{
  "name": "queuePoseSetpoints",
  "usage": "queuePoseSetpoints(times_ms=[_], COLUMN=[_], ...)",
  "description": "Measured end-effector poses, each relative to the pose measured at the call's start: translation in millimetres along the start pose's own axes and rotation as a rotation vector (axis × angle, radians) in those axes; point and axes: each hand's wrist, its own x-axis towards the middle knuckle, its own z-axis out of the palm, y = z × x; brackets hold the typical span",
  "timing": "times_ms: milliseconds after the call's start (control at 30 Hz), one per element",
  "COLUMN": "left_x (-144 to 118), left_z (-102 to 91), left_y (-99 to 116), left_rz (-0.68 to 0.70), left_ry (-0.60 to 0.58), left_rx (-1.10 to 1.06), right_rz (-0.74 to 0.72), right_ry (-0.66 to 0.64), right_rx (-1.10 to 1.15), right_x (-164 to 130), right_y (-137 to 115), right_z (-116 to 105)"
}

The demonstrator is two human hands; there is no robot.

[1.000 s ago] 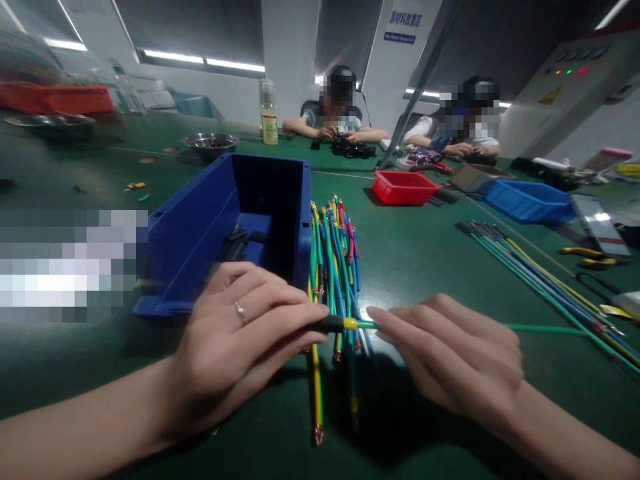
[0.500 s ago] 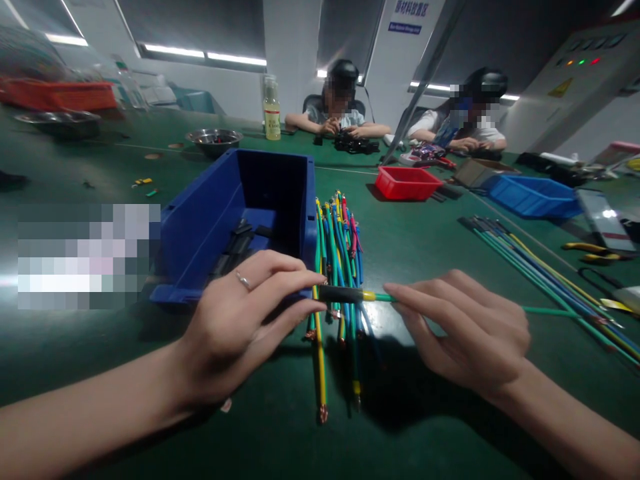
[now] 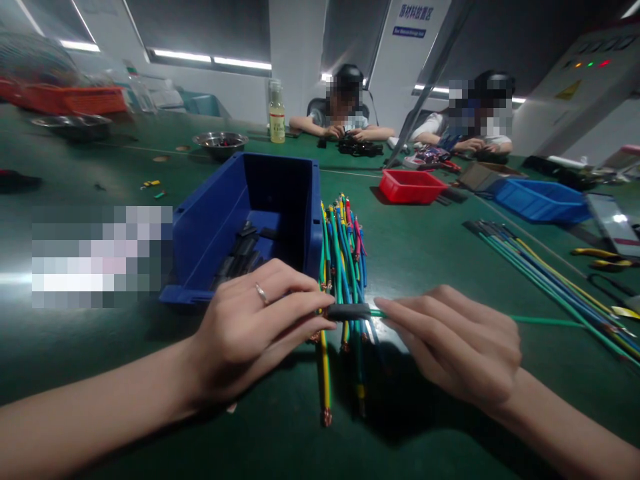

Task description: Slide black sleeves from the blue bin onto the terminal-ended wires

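Note:
My left hand (image 3: 260, 313), a ring on one finger, is closed in a pinch at the left end of a short black heat-shrink tube (image 3: 350, 312). A bit of yellow and copper shows between those fingertips. The tube sits around a green wire (image 3: 545, 321), which my right hand (image 3: 455, 340) pinches just right of the tube. The wire runs on to the right behind that hand. Under and beyond the tube lies a bundle of cut wires (image 3: 345, 247) in green, blue, yellow and red, several with bare copper ends. A blue bin (image 3: 200, 220) with black tube pieces (image 3: 240, 257) stands beside my left hand.
Longer wires (image 3: 540, 273) lie at the right, near yellow-handled pliers (image 3: 597, 260). Farther back are a red tray (image 3: 413, 187), a light blue tray (image 3: 540, 200), a metal bowl (image 3: 220, 142) and a bottle (image 3: 277, 113). Two people sit across the table (image 3: 425, 247).
The black tube has shifted right along the green wire, covering the yellow band that showed beside it. Both hands stay closed. The whole view has shifted slightly.

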Motion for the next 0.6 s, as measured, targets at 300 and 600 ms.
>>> queuePoseSetpoints(times_ms=[300,600], left_x=[0.5,0.5], left_z=[0.1,0.7], left_y=[-1.2,-0.5], left_rz=[0.011,0.021], left_ry=[-0.001,0.006], left_rx=[-0.015,-0.031], right_rz=[-0.020,-0.023], right_ry=[-0.018,-0.061], right_rx=[0.026,0.028], right_x=[1.3,-5.2], right_y=[-3.7,-1.0], right_z=[2.0,1.8])
